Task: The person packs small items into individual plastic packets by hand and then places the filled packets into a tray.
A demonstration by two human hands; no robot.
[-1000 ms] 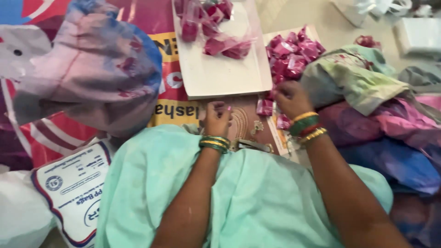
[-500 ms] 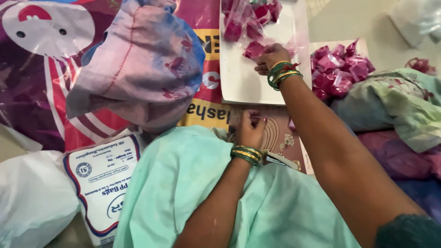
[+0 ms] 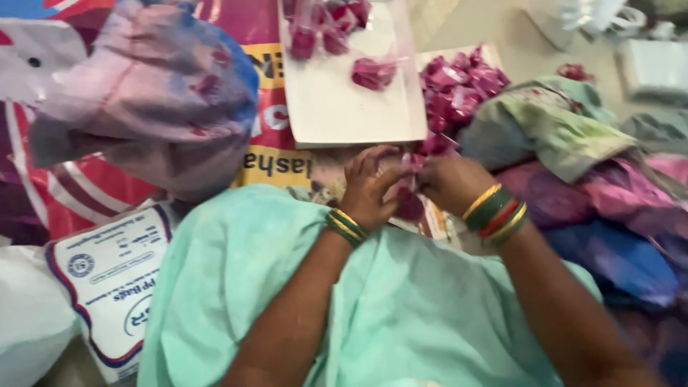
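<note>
While both hands pinch pink packet, white board beyond

White printed sack with red-blue border lying lower left, red-yellow printed banner spread beneath, small pink wrapped packets heaped upper right beside white board.

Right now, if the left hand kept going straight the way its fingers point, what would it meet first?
The left hand points up and slightly right. Right at its fingertips is the small pink packet both hands are working. Beyond that, it would probably meet the near edge of the white board, though depth is unclear.
</note>
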